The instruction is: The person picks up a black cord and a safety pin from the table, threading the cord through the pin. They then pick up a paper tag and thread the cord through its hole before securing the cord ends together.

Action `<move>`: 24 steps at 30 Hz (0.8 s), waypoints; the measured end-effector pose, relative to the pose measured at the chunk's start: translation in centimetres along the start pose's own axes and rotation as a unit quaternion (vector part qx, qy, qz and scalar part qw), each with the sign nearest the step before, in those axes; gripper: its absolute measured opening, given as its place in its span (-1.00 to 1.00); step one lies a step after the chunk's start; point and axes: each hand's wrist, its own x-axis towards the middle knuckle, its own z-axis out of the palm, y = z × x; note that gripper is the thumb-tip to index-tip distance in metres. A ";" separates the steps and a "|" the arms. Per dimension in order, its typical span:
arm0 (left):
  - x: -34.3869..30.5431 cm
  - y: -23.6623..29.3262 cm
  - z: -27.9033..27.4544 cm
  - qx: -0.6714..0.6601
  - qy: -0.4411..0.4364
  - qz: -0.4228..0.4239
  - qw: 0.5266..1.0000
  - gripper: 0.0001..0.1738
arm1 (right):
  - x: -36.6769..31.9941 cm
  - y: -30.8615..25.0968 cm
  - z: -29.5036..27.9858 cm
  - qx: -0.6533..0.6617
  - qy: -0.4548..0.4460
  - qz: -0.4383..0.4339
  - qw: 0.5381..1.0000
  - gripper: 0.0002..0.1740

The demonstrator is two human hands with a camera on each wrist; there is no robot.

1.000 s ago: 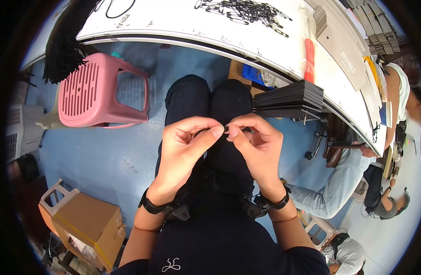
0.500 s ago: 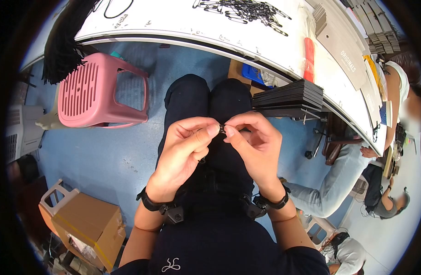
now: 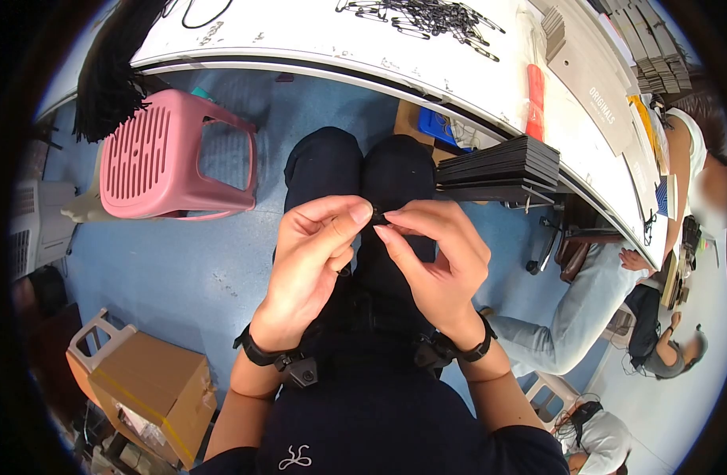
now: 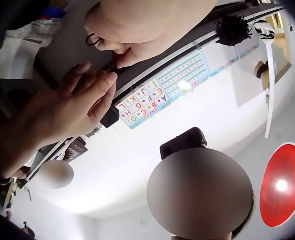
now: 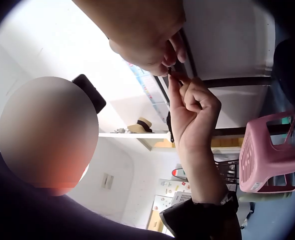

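Note:
In the head view, my left hand [image 3: 312, 253] pinches a small black piece [image 3: 377, 214] between thumb and index finger, above the lap. A thin black loop [image 4: 91, 40] pokes out beside the curled fingers of that hand in the left wrist view. Opposite it, my right hand [image 3: 442, 261] holds its fingertips right at the black piece, thumb and index finger slightly apart. The right wrist view shows the fingertips of both hands meeting round a dark bit [image 5: 169, 71]. Exactly what the piece is, I cannot tell.
Black safety pins [image 3: 434, 20] lie heaped on the white table [image 3: 300, 39] ahead. A red-handled item [image 3: 535, 103] and grey cards [image 3: 589, 87] sit to their right. Black folded sheets [image 3: 502, 170] stand below the edge. A pink stool [image 3: 173, 154] and cardboard box [image 3: 149, 380] are leftward.
The right thumb and index finger have parted a little and the hand has turned slightly. The left hand has closed its lower fingers and keeps its pinch on the small black piece.

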 end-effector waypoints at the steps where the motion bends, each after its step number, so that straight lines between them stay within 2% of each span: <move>1: -0.1 0.1 0.1 0.006 -0.002 0.004 1.000 -0.82 | 0.1 0.0 0.0 -0.007 -0.003 -0.015 1.000 -0.77; 5: -0.2 0.2 -0.1 0.025 -0.019 0.015 0.999 -0.81 | 0.2 0.0 0.0 -0.009 -0.015 -0.010 1.000 -0.77; 8: -0.3 0.2 -0.2 0.040 -0.025 0.032 0.998 -0.80 | 0.1 -0.2 -0.1 0.018 -0.030 0.026 0.999 -0.78; 10: -0.3 0.2 -0.2 0.042 -0.030 0.037 0.998 -0.79 | 0.3 -0.5 -0.2 0.089 -0.034 0.101 0.990 -0.80; 13: -0.3 0.2 -0.1 0.060 -0.031 0.045 0.997 -0.80 | 0.3 -0.5 -0.3 0.134 -0.038 0.133 0.981 -0.82; 17: -0.5 0.3 0.2 0.111 -0.011 0.051 0.992 -0.81 | 0.3 -0.2 -0.6 0.135 -0.048 0.138 0.980 -0.84; 22: -0.4 0.3 0.3 0.120 -0.005 0.051 0.991 -0.81 | 0.3 -0.2 -0.6 0.079 -0.048 0.103 0.990 -0.88; 24: -0.5 0.3 0.3 0.120 -0.002 0.050 0.992 -0.81 | 0.3 -0.2 -0.6 0.102 -0.053 0.123 0.986 -0.88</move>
